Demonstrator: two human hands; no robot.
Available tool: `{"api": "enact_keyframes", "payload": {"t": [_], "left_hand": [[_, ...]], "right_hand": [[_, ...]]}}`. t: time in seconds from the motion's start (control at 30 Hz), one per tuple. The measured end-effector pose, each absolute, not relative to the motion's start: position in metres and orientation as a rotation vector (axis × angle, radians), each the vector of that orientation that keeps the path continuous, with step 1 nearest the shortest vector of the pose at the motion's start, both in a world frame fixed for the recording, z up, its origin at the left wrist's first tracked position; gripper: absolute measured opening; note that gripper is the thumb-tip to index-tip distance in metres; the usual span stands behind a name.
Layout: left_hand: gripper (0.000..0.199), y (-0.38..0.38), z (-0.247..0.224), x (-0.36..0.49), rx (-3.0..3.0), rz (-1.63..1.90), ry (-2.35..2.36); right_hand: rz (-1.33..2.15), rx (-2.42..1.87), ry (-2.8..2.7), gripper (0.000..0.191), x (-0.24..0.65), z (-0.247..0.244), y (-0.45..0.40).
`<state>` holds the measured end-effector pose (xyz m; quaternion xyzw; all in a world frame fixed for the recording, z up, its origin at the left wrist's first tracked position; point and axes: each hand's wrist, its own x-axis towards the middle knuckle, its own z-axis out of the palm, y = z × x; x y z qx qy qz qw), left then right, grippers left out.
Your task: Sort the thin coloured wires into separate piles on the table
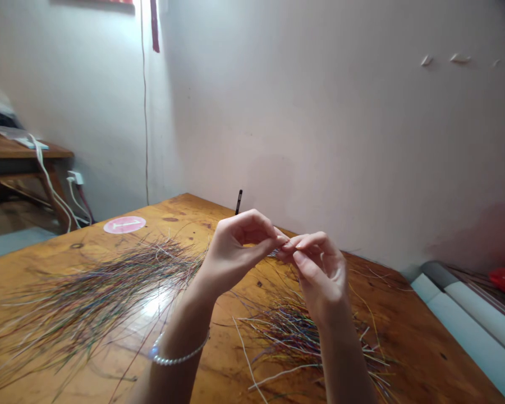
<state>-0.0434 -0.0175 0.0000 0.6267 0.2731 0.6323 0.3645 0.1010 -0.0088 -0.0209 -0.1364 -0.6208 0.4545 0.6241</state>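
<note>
multicoloured fine strands lie in loose splayed heaps.

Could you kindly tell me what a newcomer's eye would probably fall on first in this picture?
Two loose heaps of thin multicoloured strands sprawl across the wooden table, left and front-right. Above them, at the centre, the left hand, wearing a pearl bracelet, and the right hand meet at the fingers.

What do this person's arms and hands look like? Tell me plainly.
The left hand and right hand are bare, with no gloves or sleeves in view. A white pearl bracelet circles the left wrist; the right wrist wears nothing.
</note>
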Motion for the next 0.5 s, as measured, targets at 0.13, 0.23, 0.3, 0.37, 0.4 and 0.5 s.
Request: {"api": "enact_keyframes", "payload": {"t": [0.13, 0.23, 0.3, 0.37, 0.4, 0.5], "left_hand": [[0.012, -0.0187, 0.0018, -0.0423, 1.611, 1.638, 0.721], [0.011, -0.0196, 0.0023, -0.0418, 1.620, 1.645, 0.712], [0.011, -0.0198, 0.0021, -0.0417, 1.628, 1.659, 0.717], [0.011, -0.0196, 0.0017, -0.0417, 1.639, 1.678, 0.721], [0.011, -0.0193, 0.0015, -0.0417, 1.644, 1.687, 0.717], [0.012, -0.0184, 0.0009, -0.0417, 1.664, 1.698, 0.707]], "right_hand": [[1.033, -0.327, -1.416, 0.006, 0.1003, -0.0193, -0.0097], [1.056, -0.307, -1.401, 0.006, 0.0994, -0.0191, -0.0092], [1.084, -0.282, -1.380, 0.006, 0.0992, -0.0195, -0.0084], [1.116, -0.270, -1.353, 0.004, 0.0995, -0.0201, -0.0075], [1.130, -0.275, -1.339, 0.003, 0.0999, -0.0205, -0.0070], [1.166, -0.324, -1.316, 0.001, 0.1016, -0.0212, -0.0059]]}}
